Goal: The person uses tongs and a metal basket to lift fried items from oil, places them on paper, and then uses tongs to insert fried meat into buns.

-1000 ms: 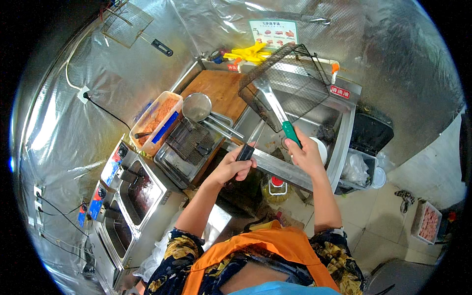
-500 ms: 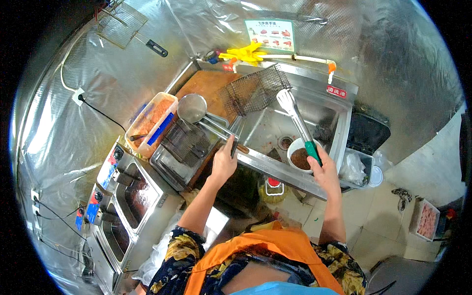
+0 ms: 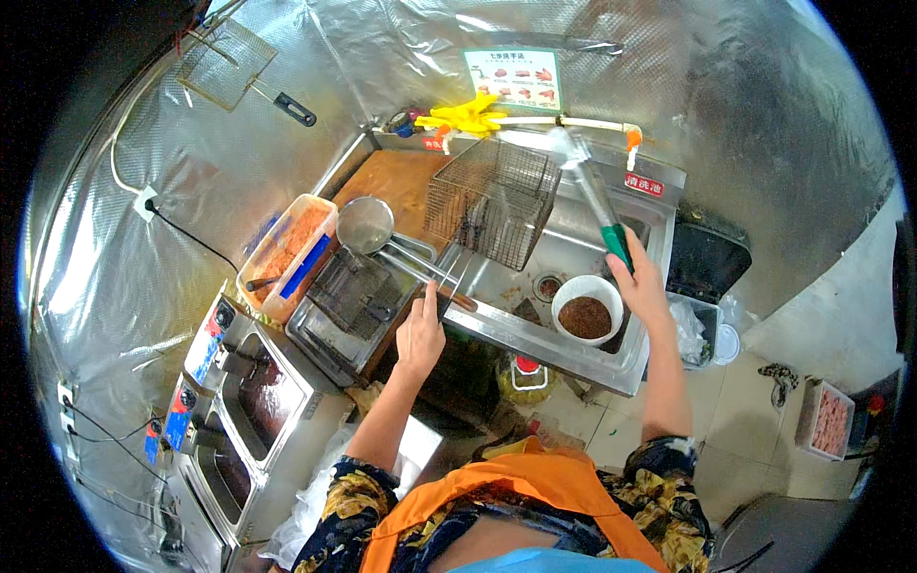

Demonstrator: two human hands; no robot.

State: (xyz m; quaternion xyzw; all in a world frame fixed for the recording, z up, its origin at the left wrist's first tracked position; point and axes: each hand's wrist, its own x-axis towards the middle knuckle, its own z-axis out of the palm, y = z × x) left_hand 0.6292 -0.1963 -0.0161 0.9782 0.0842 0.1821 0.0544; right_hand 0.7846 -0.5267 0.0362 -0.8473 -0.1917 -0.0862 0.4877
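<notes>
My left hand (image 3: 420,339) is closed around the thin metal handle of a wire fry basket (image 3: 495,201), which it holds tilted over the left part of the sink (image 3: 611,372). In my right hand (image 3: 642,282) is a pair of tongs (image 3: 600,196) with a green grip; their pale tips are raised near the basket's far right corner and smeared by motion. Below the tongs, a white bowl (image 3: 607,329) holding dark brown crumbs stands in the sink. A round strainer (image 3: 365,225) lies left of the basket, its wooden-ended handle reaching past my left fingers.
An orange-filled plastic tub (image 3: 330,222) stands by a metal tray (image 3: 315,329) holding another wire basket. Two fryers (image 3: 310,382) are at the left. Yellow gloves (image 3: 463,116) hang on the pipe behind the sink. A black bin (image 3: 712,256) stands right of it.
The fry basket has turned to show its open wire body and come nearer. My right hand and the tongs have lifted up and away from the bowl. My left hand has shifted slightly left and nearer.
</notes>
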